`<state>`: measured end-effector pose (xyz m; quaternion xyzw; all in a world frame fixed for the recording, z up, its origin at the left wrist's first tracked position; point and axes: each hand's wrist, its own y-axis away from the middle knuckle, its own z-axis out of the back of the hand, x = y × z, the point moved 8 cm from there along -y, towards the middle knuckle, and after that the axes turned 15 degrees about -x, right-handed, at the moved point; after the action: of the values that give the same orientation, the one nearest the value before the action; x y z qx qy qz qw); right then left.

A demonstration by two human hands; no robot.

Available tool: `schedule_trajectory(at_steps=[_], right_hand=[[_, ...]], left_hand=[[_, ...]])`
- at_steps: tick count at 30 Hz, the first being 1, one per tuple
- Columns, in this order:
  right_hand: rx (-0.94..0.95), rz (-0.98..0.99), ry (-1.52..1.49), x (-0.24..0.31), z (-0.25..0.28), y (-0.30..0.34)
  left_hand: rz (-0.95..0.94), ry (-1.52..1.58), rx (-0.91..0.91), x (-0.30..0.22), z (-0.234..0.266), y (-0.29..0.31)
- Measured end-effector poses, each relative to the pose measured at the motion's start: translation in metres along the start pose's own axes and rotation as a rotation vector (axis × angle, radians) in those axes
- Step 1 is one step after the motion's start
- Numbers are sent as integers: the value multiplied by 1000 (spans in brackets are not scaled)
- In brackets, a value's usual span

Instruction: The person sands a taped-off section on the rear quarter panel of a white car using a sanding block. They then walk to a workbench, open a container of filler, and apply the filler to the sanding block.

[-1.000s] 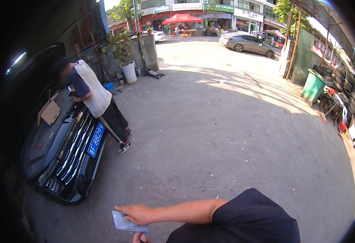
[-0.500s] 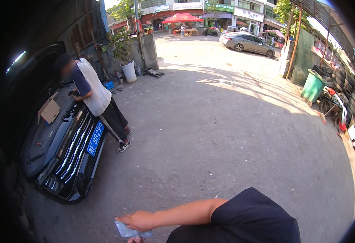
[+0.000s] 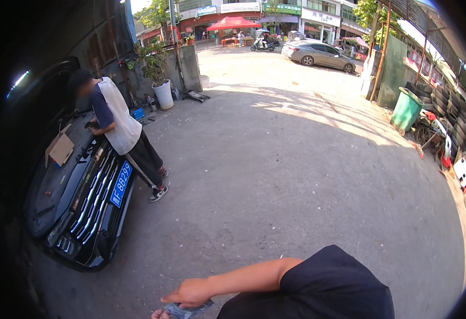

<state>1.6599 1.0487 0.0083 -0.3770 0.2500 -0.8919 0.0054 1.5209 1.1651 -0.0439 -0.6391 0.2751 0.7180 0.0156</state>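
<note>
A shiny, creased packet (image 3: pixel 191 310), bluish grey and filmy, sits under the right hand (image 3: pixel 191 293), above the grey floor (image 3: pixel 275 212). That hand's grip pinches it; the left hand (image 3: pixel 161 315) is just beside, partly out of sight, so I can't tell its grip.

From my distant post, I see a dark short sleeve (image 3: pixel 339 279) (black or very deep navy, I can't settle which) over the right upper arm. I find its cut loose and wide, the plain cloth rising to a rounded peak and ending in an open hem near the elbow. Past that hem I see a bare forearm (image 3: pixel 249 277), narrowing smoothly to an ungloved right hand (image 3: pixel 192 292). I can follow similar dark cloth into the shirt front (image 3: pixel 254 308). Of the left hand (image 3: pixel 161 314), I get just a small bare part.
</note>
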Motion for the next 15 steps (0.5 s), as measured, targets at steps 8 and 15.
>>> schedule_trajectory(at_steps=[8,15], right_hand=[[50,-18,-25,0,-4,4],[-11,-143,-86,-19,7,-2]], left_hand=[[-143,-168,151,9,-19,-7],[-172,-255,175,13,-15,-6]])
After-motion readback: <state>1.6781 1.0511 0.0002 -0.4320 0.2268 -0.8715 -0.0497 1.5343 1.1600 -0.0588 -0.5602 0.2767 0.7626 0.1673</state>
